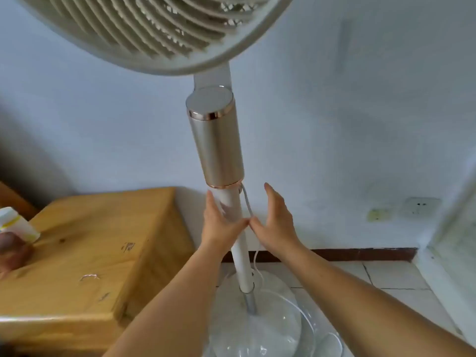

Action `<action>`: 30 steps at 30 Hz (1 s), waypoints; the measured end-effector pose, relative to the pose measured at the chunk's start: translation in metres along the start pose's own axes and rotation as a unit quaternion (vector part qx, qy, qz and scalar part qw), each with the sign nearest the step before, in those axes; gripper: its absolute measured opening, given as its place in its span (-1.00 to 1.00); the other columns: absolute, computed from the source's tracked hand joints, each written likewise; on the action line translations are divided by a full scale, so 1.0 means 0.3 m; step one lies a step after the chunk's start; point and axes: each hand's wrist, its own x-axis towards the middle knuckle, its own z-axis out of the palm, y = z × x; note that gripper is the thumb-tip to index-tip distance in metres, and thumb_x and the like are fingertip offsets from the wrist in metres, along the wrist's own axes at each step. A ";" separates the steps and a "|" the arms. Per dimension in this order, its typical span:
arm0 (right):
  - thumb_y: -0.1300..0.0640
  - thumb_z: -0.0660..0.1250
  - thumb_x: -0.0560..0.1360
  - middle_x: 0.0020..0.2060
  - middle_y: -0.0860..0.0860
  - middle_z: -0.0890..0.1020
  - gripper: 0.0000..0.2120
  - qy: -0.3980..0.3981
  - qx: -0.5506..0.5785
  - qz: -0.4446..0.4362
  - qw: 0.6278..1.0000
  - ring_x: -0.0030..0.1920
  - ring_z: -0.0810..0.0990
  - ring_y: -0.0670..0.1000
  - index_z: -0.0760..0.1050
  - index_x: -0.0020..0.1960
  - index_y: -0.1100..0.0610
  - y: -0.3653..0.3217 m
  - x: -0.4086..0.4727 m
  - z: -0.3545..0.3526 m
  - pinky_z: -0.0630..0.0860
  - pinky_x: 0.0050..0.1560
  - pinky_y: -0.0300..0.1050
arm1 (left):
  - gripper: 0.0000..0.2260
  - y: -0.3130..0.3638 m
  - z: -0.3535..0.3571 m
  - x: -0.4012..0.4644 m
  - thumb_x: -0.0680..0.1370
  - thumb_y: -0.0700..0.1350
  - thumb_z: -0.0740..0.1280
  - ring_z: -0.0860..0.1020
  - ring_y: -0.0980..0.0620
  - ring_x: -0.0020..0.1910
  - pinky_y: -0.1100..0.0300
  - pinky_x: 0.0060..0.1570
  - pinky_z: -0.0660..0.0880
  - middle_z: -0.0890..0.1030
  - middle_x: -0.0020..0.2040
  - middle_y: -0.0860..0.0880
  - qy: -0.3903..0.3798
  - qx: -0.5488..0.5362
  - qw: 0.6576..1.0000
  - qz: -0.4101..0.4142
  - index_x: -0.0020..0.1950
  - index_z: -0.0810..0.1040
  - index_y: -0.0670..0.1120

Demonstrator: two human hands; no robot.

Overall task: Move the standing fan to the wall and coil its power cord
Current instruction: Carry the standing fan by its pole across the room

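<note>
**Fan at the wall, cord running down the right side of the pole**

Your standing fan (pixel 215 140) is upright just in front of the far wall (pixel 334 112), its round base (pixel 257 328) on the tiled floor (pixel 401 279) close to the dark skirting. Judging by that, the move to the wall looks done or nearly so, and the coiling is what remains.

The pole (pixel 238 243) is the long axis here: it rises almost straight up between your two hands, leaning slightly left toward the top. Your left hand (pixel 220 222) lies flat and open against the pole's left side, fingers pointing up, steadying rather than gripping. Your right hand (pixel 277 222) is also spread open, just right of the pole, with its thumb meeting the power cord (pixel 247 204).

The cord leaves the pole just under the gold cylinder (pixel 216 140), drops along the right side past your thumbs, and runs on toward the base. It lies on your right hand's side, so that hand is the nearer one to gather it, I judge. Whether the thumb pinches the cord or only touches it, I cannot tell.

A wooden table (pixel 85 243) stands to the left; wall sockets (pixel 419 206) sit far right.

No brand, label or readable writing shows on anything.
</note>
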 end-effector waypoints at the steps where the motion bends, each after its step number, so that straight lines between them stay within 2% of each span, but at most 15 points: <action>1: 0.04 0.35 0.42 0.49 0.03 0.15 -0.19 -0.017 0.039 0.003 0.999 0.46 0.17 0.05 -0.06 0.50 0.02 0.032 0.004 0.031 0.17 0.39 -0.05 | -0.19 -0.017 0.014 0.016 0.34 -0.12 0.50 0.55 -0.05 0.12 0.04 0.03 0.56 0.52 0.18 -0.10 -0.012 -0.071 0.997 0.012 0.47 0.11 0.06; 2: 0.02 0.36 0.40 0.50 0.02 0.12 -0.15 -0.045 0.057 0.002 0.997 0.47 0.16 0.06 -0.09 0.50 -0.02 0.049 0.011 0.048 0.18 0.39 -0.04 | -0.28 -0.025 0.023 0.030 0.35 -0.14 0.50 0.57 -0.01 0.03 0.13 -0.08 0.56 0.55 0.09 -0.07 -0.019 -0.116 0.993 0.021 0.40 0.22 0.06; 4: -0.05 0.40 0.34 0.51 -0.01 0.08 -0.07 -0.087 0.070 -0.003 0.994 0.48 0.13 0.05 -0.15 0.50 -0.06 0.110 0.021 0.111 0.18 0.40 0.00 | -0.53 -0.041 0.043 0.073 0.32 -0.08 0.53 0.57 0.07 -0.08 0.22 -0.23 0.52 0.57 -0.05 0.03 -0.006 -0.151 0.988 0.035 0.13 0.42 0.13; 6: -0.13 0.43 0.27 0.51 -0.05 0.07 0.02 -0.106 0.104 0.002 0.989 0.49 0.12 0.03 -0.18 0.49 -0.11 0.151 0.018 0.174 0.18 0.42 0.01 | -0.68 -0.043 0.055 0.097 0.29 -0.04 0.55 0.57 0.11 -0.17 0.25 -0.28 0.49 0.60 -0.15 0.07 -0.001 -0.179 0.983 0.049 -0.07 0.48 0.13; 9: -0.21 0.45 0.14 0.49 -0.16 0.10 0.09 -0.127 0.154 0.025 0.980 0.45 0.19 -0.03 -0.20 0.43 -0.28 0.197 0.006 0.237 0.25 0.40 0.01 | -0.78 -0.052 0.058 0.122 0.28 -0.04 0.55 0.58 0.12 -0.26 0.25 -0.33 0.49 0.62 -0.26 0.09 0.010 -0.204 0.977 0.055 -0.19 0.54 0.08; 12: -0.16 0.48 0.13 0.29 -0.28 0.32 -0.02 -0.149 0.205 0.028 0.967 0.24 0.44 -0.09 -0.05 0.37 -0.36 0.217 0.001 0.279 0.44 0.27 0.05 | -0.78 -0.048 0.059 0.134 0.28 -0.07 0.55 0.59 0.15 -0.27 0.25 -0.30 0.48 0.63 -0.27 0.12 0.011 -0.197 0.978 0.065 -0.19 0.55 0.07; 14: -0.13 0.45 0.18 0.10 -0.24 0.51 -0.26 -0.160 0.210 0.033 0.964 0.07 0.55 -0.13 0.20 0.28 -0.24 0.217 0.012 0.307 0.52 0.17 0.04 | -0.73 -0.043 0.066 0.127 0.29 -0.07 0.54 0.58 0.15 -0.24 0.26 -0.31 0.47 0.62 -0.22 0.11 0.038 -0.197 0.977 0.076 -0.14 0.50 0.09; 16: -0.13 0.41 0.22 -0.05 -0.18 0.60 -0.49 -0.161 0.202 0.051 0.965 -0.03 0.59 -0.13 0.34 0.13 -0.19 0.218 0.026 0.320 0.56 0.08 0.01 | -0.68 -0.036 0.094 0.114 0.29 -0.03 0.53 0.56 0.16 -0.23 0.29 -0.34 0.43 0.58 -0.19 0.12 0.102 -0.187 0.973 0.087 -0.11 0.43 0.09; 18: -0.18 0.34 0.20 -0.15 -0.17 0.61 -0.62 -0.159 0.204 0.057 0.964 -0.13 0.60 -0.13 0.37 -0.01 -0.24 0.222 0.039 0.330 0.57 -0.06 -0.09 | -0.57 -0.029 0.139 0.096 0.28 0.03 0.53 0.52 0.20 -0.23 0.30 -0.35 0.39 0.53 -0.19 0.15 0.180 -0.170 0.964 0.096 -0.04 0.35 0.06; 20: -0.20 0.24 0.20 -0.29 -0.15 0.55 -0.72 -0.156 0.198 0.058 0.966 -0.26 0.54 -0.10 0.37 -0.11 -0.18 0.225 0.044 0.337 0.48 -0.24 -0.16 | -0.49 -0.020 0.181 0.079 0.26 0.06 0.53 0.52 0.18 -0.22 0.24 -0.31 0.44 0.50 -0.15 0.14 0.232 -0.171 0.954 0.085 0.01 0.27 0.07; 22: -0.13 0.18 0.28 -0.37 -0.12 0.49 -0.84 -0.148 0.175 0.059 0.972 -0.33 0.47 -0.08 0.35 -0.17 -0.11 0.223 0.045 0.343 0.40 -0.33 -0.17 | -0.50 -0.015 0.198 0.081 0.29 0.00 0.51 0.53 0.07 -0.20 0.16 -0.27 0.50 0.49 -0.13 0.12 0.257 -0.157 0.951 0.067 0.01 0.22 0.09; 23: -0.10 0.17 0.31 -0.38 -0.11 0.48 -0.87 -0.145 0.166 0.062 0.973 -0.34 0.46 -0.07 0.34 -0.18 -0.09 0.227 0.042 0.342 0.38 -0.34 -0.17 | -0.53 -0.019 0.202 0.084 0.32 -0.06 0.48 0.52 0.06 -0.22 0.18 -0.31 0.49 0.48 -0.17 0.12 0.261 -0.143 0.953 0.060 0.00 0.21 0.09; 25: -0.10 0.18 0.27 -0.36 -0.12 0.49 -0.83 -0.145 0.165 0.057 0.974 -0.34 0.47 -0.07 0.34 -0.16 -0.10 0.217 0.040 0.335 0.37 -0.34 -0.20 | -0.60 -0.026 0.185 0.097 0.35 -0.16 0.42 0.48 0.14 -0.32 0.27 -0.42 0.39 0.44 -0.27 0.16 0.262 -0.125 0.955 0.060 -0.02 0.24 0.06; 27: -0.15 0.24 0.20 -0.28 -0.13 0.54 -0.64 -0.155 0.158 0.040 0.975 -0.27 0.53 -0.11 0.36 -0.03 -0.11 0.221 0.033 0.322 0.41 -0.32 -0.23 | -0.66 -0.034 0.175 0.103 0.34 -0.20 0.40 0.43 0.21 -0.36 0.31 -0.48 0.31 0.43 -0.30 0.16 0.254 -0.119 0.958 0.059 -0.04 0.30 0.01; 30: -0.12 0.34 0.18 -0.14 -0.11 0.61 -0.56 -0.179 0.171 0.041 0.968 -0.12 0.60 -0.08 0.40 0.04 -0.12 0.240 0.025 0.325 0.57 -0.09 -0.07 | -0.68 -0.034 0.159 0.101 0.33 -0.22 0.40 0.42 0.20 -0.39 0.33 -0.51 0.28 0.44 -0.31 0.12 0.239 -0.125 0.961 0.063 -0.06 0.32 -0.02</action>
